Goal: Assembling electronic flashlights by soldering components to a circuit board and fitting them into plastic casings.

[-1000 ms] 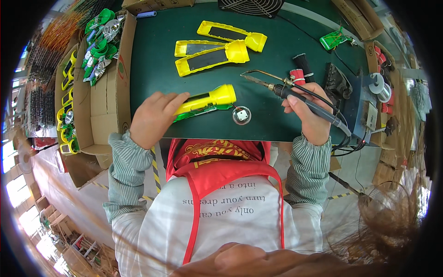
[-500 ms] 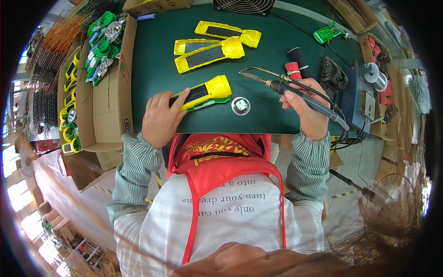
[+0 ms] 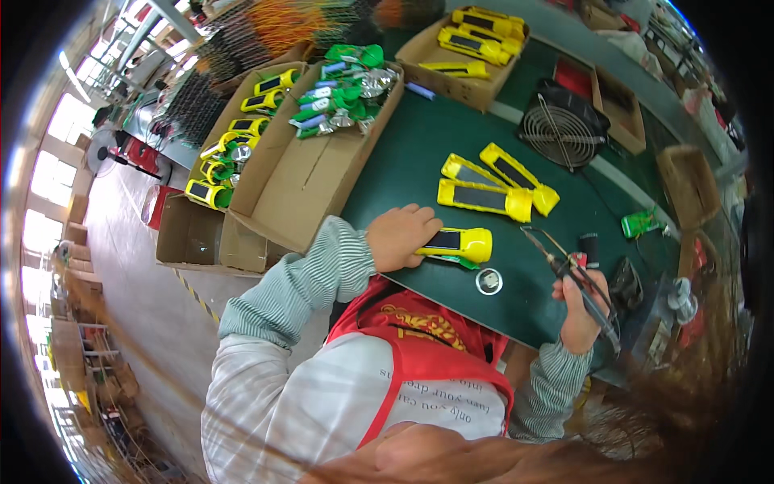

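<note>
My left hand is closed over the rear end of a yellow flashlight housing with a dark panel on top, which lies at the table's near edge. A green part sticks out along its near side. Just right of it rests a small round clear lens piece with a white centre. My right hand grips a soldering iron, its tip pointing up and left above the table, apart from the housing. Beyond, several yellow shells with dark panels lie overlapping.
On the left stand a cardboard box with green and silver flashlight parts and another with yellow housings. A further box and a fan are at the back. Right are a green part and a solder spool.
The whole view has turned toward the left, so the table appears tilted and more boxes show. My left hand stays on the housing; my right still holds the soldering iron.
</note>
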Demonstrator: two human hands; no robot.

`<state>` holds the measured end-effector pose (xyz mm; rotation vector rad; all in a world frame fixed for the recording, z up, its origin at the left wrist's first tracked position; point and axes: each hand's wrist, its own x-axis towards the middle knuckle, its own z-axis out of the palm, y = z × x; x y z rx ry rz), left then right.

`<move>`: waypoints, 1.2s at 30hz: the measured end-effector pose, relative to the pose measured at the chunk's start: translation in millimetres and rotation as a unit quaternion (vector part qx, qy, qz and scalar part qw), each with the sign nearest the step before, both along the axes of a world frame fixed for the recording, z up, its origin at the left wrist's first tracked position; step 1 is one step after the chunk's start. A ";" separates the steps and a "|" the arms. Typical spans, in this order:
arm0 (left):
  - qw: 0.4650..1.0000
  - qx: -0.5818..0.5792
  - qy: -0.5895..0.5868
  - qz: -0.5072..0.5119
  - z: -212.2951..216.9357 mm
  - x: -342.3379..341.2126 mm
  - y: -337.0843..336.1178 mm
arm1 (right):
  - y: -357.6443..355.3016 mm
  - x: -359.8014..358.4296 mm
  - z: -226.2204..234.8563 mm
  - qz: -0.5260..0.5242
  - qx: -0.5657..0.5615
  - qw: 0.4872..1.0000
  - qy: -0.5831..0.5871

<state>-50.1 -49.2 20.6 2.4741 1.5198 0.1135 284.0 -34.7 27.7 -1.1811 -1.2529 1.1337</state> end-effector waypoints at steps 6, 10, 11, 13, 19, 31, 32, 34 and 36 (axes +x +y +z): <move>0.990 0.132 -0.007 0.056 93.8 -120.5 -4.5 | 7.3 -11.9 6.5 0.004 0.062 0.998 -0.027; 0.968 0.168 0.045 0.179 129.1 -240.0 12.7 | 19.0 -25.0 2.7 0.011 0.076 0.997 -0.017; 0.961 0.197 0.054 0.187 132.6 -274.6 14.0 | 24.7 -26.1 -3.4 0.018 0.110 0.992 -0.049; 0.961 0.143 0.054 0.229 134.4 -336.0 20.9 | 28.0 -34.4 -0.6 0.023 0.098 0.990 -0.100; 0.900 0.001 0.136 0.414 82.8 -459.8 48.3 | 43.1 -66.8 -6.1 0.049 0.215 0.956 -0.195; 0.905 -0.186 0.199 0.327 38.1 -509.3 59.3 | 92.1 -101.3 2.5 0.159 0.345 0.814 -0.440; 0.902 -0.199 0.187 0.334 41.8 -515.0 52.9 | 96.4 -104.4 2.4 0.169 0.357 0.803 -0.445; 0.905 -0.257 0.121 0.316 55.2 -527.9 48.9 | 101.7 -107.6 -4.2 0.176 0.359 0.809 -0.430; 0.904 -0.288 0.175 0.263 74.6 -534.8 57.5 | 107.4 -109.5 -9.2 0.185 0.370 0.782 -0.465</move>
